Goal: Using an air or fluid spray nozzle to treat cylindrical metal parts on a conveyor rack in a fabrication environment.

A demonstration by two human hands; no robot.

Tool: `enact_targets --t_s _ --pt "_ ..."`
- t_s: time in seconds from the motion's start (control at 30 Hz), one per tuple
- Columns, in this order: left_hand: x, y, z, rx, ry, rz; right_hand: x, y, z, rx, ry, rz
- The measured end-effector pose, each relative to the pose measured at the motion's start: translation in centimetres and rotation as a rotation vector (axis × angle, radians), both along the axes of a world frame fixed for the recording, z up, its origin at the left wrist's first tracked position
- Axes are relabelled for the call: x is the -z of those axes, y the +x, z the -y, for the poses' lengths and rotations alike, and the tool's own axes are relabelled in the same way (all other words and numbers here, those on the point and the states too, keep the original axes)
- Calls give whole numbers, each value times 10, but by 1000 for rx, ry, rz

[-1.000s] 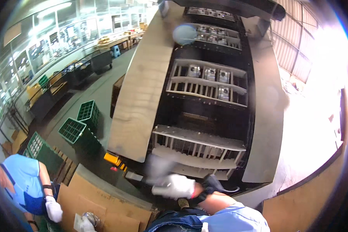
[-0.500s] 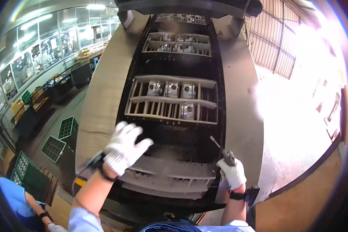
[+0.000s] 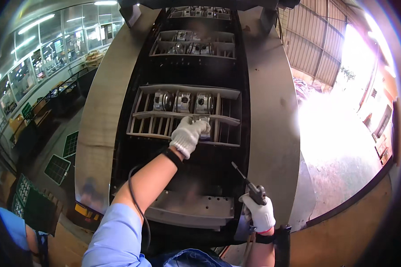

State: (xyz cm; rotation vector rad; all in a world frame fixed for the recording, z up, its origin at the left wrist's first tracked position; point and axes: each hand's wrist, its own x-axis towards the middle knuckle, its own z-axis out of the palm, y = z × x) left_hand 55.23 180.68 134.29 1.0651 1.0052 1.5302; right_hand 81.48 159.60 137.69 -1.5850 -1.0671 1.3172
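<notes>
My left hand (image 3: 188,135), in a white knit glove, reaches into the front row of the slatted metal rack (image 3: 136,128). Its fingers close around the single silvery piston (image 3: 203,132) there, covering part of it. Behind the rack's middle rail, three more pistons, one of them a piston (image 3: 182,103) with a round pin hole, sit side by side. Lower right, my gloved right hand (image 3: 259,212) is wrapped around an air blow gun (image 3: 256,193). The gun's thin nozzle points up and left, toward the dark conveyor bed, and touches nothing.
Farther along the conveyor, a second rack (image 3: 229,48) holds several pistons, and another stands beyond it under the dark machine housing. Broad metal side panels (image 3: 272,133) flank the belt. A slotted metal plate (image 3: 196,207) lies near me. Green crates (image 3: 58,169) and a co-worker's blue sleeve (image 3: 14,229) are at left.
My left hand has moved forward and right from above the near belt onto the front-row piston, its spread fingers now closed. My right hand still holds the blow gun, slightly lower and further left in view.
</notes>
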Motion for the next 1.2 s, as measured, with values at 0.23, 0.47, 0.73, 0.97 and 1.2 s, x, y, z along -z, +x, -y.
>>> enact_targets --t_s 0.23,0.47,0.73,0.97,1.2 --pt "-25 -34 115 -21 71 317 -32 -71 14 -233 -19 -162" --pt "-20 -93 196 -66 50 258 0 -127 29 -483 -89 -165" --pt "24 -171 293 -685 336 -832 7 -160 88 -541 -81 -125" --pt "69 -201 436 -959 17 -965 15 -219 115 -919 -91 -18" --pt "100 -219 570 -1052 -304 732 43 -270 152 -1518 103 345"
